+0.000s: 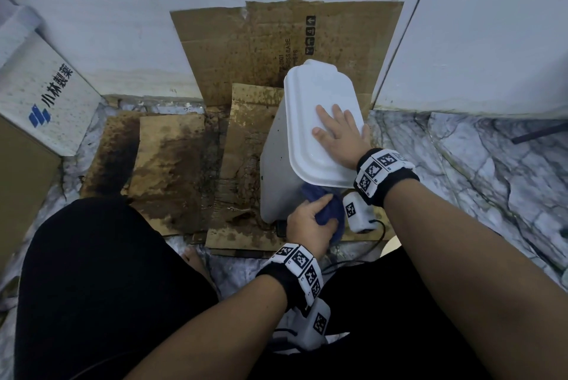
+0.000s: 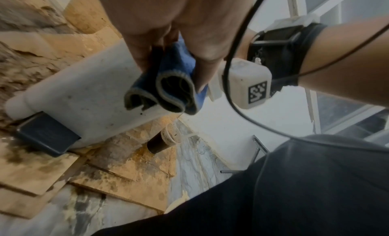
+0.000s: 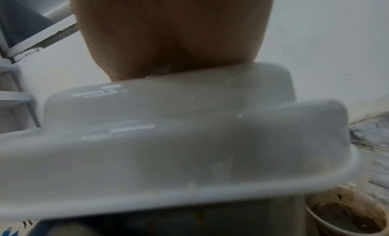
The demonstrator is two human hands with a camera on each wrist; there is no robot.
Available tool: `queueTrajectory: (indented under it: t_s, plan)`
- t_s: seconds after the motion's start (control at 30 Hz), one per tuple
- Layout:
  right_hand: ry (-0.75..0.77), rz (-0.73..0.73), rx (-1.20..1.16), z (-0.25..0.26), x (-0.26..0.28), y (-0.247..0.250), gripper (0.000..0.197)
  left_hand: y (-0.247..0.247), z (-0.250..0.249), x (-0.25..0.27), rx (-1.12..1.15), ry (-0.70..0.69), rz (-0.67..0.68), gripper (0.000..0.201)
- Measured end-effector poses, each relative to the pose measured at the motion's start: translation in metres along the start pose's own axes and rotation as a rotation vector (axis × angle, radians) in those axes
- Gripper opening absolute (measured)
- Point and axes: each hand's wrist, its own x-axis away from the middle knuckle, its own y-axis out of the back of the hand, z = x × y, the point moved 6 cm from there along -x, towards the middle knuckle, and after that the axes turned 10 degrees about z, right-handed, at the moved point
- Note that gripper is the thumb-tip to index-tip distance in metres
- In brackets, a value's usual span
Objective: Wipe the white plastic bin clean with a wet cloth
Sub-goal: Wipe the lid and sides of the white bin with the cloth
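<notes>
Nearest me, my left hand (image 1: 310, 221) has its fingers (image 2: 205, 65) bunched round the blue cloth (image 2: 168, 83), which is folded over on itself and pressed against the near wall of the white bin (image 1: 276, 170), just under the lid's front lip.

Bin stands upright on stained cardboard (image 1: 172, 164) on the floor, close to the corner of the wall. Dark pedal (image 2: 47, 134) sticks out at its base.

Progress, my read: mid-wipe on the body. Left wrist view shows grey specks and smudges all over the side wall below the cloth, so that face isn't done. Lid (image 1: 310, 109) top looks clean and white from the head view, though I can't say it's been wiped. Back face and the side toward the wall are hidden, so no call there. Inside of the bin not visible; lid is down.

Further out, my right hand (image 1: 339, 130) lies flat on the lid, fingers straight and spread, gripping nothing, I'd say just steadying the bin.

Containers: bin contents unknown. Beside the bin on the floor sits a paper cup (image 2: 163, 140), open, inside smeared with brown residue; the right wrist view shows a dark ring near its bottom. Can't tell if any liquid is left.
</notes>
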Motion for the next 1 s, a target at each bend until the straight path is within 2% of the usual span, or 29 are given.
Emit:
queueTrajectory:
  t_s: [0.13, 0.23, 0.3, 0.37, 0.43, 0.53, 0.6, 0.67, 0.8, 0.9, 1.0]
  plan:
    - [-0.004, 0.000, -0.021, -0.012, 0.006, 0.003, 0.056, 0.021, 0.008, 0.003, 0.090, 0.105, -0.175, 0.031]
    - [-0.007, -0.016, -0.035, -0.018, 0.010, 0.004, 0.056, 0.048, 0.012, 0.003, 0.334, 0.209, -0.395, 0.023]
    - [-0.007, -0.025, -0.031, -0.020, 0.010, 0.005, 0.055, 0.067, 0.004, -0.002, 0.449, 0.156, -0.503, 0.026]
    - [-0.004, -0.025, -0.030, -0.020, 0.010, 0.005, 0.056, 0.082, -0.013, -0.008, 0.515, 0.077, -0.538, 0.034]
    - [0.000, -0.027, -0.027, -0.019, 0.010, 0.005, 0.056, 0.093, -0.033, -0.017, 0.560, -0.002, -0.498, 0.044]
    - [-0.004, -0.034, -0.019, -0.017, 0.010, 0.005, 0.056, 0.096, -0.057, -0.031, 0.549, -0.115, -0.341, 0.055]
    - [-0.002, -0.038, -0.019, -0.018, 0.010, 0.005, 0.056, 0.090, -0.064, -0.037, 0.426, -0.143, -0.231, 0.060]
    - [0.004, -0.040, -0.034, -0.019, 0.011, 0.005, 0.056, 0.082, -0.068, -0.042, 0.244, -0.104, -0.150, 0.058]
    - [0.003, -0.042, -0.043, -0.025, 0.012, 0.005, 0.056, 0.083, -0.061, -0.051, -0.089, 0.026, -0.109, 0.048]
    - [0.004, -0.045, -0.038, -0.028, 0.011, 0.005, 0.055, 0.083, -0.063, -0.051, -0.214, -0.019, -0.091, 0.050]
    - [0.010, -0.055, -0.020, -0.027, 0.010, 0.005, 0.055, 0.075, -0.068, -0.043, -0.217, -0.072, -0.110, 0.048]
